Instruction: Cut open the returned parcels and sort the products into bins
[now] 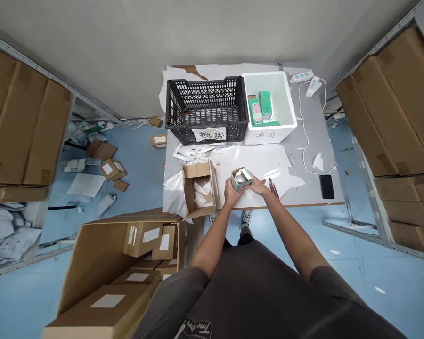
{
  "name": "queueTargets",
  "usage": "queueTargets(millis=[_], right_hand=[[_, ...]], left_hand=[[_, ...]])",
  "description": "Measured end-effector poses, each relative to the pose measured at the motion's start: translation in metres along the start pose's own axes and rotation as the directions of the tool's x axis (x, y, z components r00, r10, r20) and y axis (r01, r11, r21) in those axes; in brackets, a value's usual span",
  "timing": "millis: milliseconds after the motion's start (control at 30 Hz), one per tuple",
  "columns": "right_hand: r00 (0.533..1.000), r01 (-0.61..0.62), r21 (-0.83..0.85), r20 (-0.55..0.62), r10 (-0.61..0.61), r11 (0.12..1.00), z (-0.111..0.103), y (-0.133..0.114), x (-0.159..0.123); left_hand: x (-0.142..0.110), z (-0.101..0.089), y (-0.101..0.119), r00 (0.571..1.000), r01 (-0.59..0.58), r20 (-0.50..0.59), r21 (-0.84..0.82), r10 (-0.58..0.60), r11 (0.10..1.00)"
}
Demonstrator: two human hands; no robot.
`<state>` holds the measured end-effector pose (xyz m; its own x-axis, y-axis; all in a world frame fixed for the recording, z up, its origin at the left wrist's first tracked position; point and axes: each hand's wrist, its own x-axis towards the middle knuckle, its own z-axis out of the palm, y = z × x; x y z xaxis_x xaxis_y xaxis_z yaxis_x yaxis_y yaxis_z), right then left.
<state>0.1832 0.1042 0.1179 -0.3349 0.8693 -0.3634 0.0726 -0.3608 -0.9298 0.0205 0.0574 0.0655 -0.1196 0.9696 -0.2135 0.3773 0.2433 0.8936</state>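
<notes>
Dark grey cloth of the person's shirt (261,292) fills the lower middle, close to the camera. Beyond it stands the grey bench (316,136), partly covered with white paper. Left of the shirt, a large carton (83,259) holds brown boxes with white labels. At the back of the bench, a black crate (179,134) stands just beside a white bin (290,106) containing green boxes. An open carton (189,190) with white packets inside sits at the near left of the bench. To its right, the left hand (230,193) grasps the left side of a small green box (237,184), and the right hand (255,185) grips its right side. This box lies between both hands, top open, something white inside; whether it touches the bench I cannot tell. Farther right lies a black phone (327,187); a red-and-black tool (273,188) rests near the right hand.
</notes>
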Motion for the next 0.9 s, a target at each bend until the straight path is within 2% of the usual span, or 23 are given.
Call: queueTargets(millis=[100,233,333,400,533,667,800,900], right_hand=[[0.997,0.047,-0.044,-0.051,-0.049,0.998,0.005,0.015,0.008],[0.972,0.164,-0.094,-0.152,-0.177,0.982,0.018,0.036,0.016],[0.947,0.154,-0.114,-0.267,-0.179,0.982,0.026,0.053,0.03],[0.94,0.149,-0.098,-0.295,-0.172,0.984,0.028,0.064,0.042],[0.948,0.196,-0.111,-0.232,-0.217,0.974,0.024,0.081,0.058],[0.955,0.185,-0.167,-0.202,-0.217,0.968,0.017,0.093,0.054],[0.961,0.192,-0.245,-0.151,-0.233,0.95,0.018,0.101,0.045],[0.968,0.18,-0.258,-0.123,-0.217,0.949,0.02,0.102,0.042]], left_hand=[[0.002,0.011,-0.001,0.996,0.047,-0.077,0.14,-0.037,0.989],[0.004,0.02,0.0,0.977,0.122,-0.197,0.222,-0.078,0.967],[0.009,0.024,-0.008,0.96,0.131,-0.272,0.25,-0.06,0.959],[0.014,0.027,-0.018,0.958,0.101,-0.285,0.252,-0.026,0.962],[0.024,0.03,-0.045,0.975,0.044,-0.22,0.233,0.009,0.972],[0.026,0.033,-0.066,0.979,0.037,-0.201,0.224,0.009,0.974],[0.019,0.04,-0.075,0.976,0.071,-0.213,0.169,-0.033,0.983],[0.012,0.038,-0.076,0.983,0.084,-0.175,0.127,-0.061,0.988]])
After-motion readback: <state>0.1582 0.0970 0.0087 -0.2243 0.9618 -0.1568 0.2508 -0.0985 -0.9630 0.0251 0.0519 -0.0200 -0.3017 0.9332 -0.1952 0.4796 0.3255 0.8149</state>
